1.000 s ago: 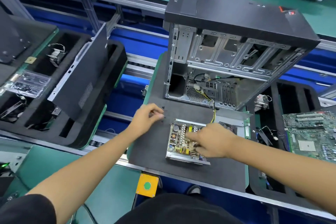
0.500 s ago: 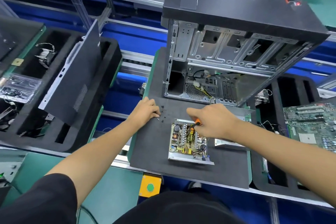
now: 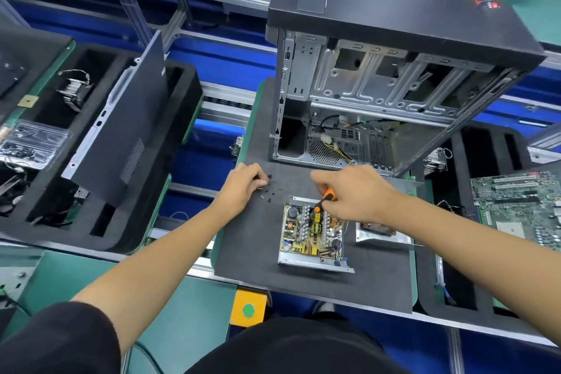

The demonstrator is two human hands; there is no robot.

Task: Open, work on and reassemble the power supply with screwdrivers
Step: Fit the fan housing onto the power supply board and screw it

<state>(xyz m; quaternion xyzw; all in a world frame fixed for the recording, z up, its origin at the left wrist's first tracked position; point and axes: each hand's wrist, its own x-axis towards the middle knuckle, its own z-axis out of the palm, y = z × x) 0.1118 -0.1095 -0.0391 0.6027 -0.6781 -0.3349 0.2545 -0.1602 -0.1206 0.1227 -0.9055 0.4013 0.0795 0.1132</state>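
Power supply uncovered; right hand still grips screwdriver, left hand fingers now pinching screws.

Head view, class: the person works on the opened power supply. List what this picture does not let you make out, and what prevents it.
- Screwdriver: the right hand covers most of the handle; its tip is lost among the power supply parts.
- Loose screws: too small to count; the left hand fingers hide some.
- Power supply cover: partly hidden by the right forearm.
- Motherboard: cut off by the right edge.
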